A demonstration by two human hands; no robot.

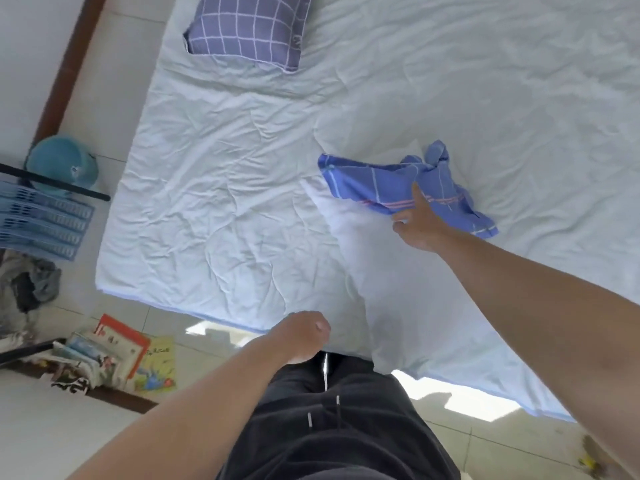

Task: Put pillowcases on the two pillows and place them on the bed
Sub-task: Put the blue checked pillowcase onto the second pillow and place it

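Note:
A bare white pillow (349, 258) lies lengthwise on the bed (214, 209), its near end hanging over the bed's front edge. My left hand (303, 337) is curled at that near end and seems to grip the pillow's corner. A crumpled blue striped pillowcase (374, 181) lies over the pillow's far end. My right hand (420, 220) reaches out to it, fingers straight on the cloth's near edge and thumb spread beside it. A second pillow (249, 29), in a purple checked case, sits at the far left of the bed.
The bed's pale sheet is wrinkled. On the tiled floor to the left are a teal basin (62, 164), a blue slatted basket (41, 223), a pile of clothes (27, 285) and a stack of books (114, 355). My dark trousers (332, 427) fill the bottom centre.

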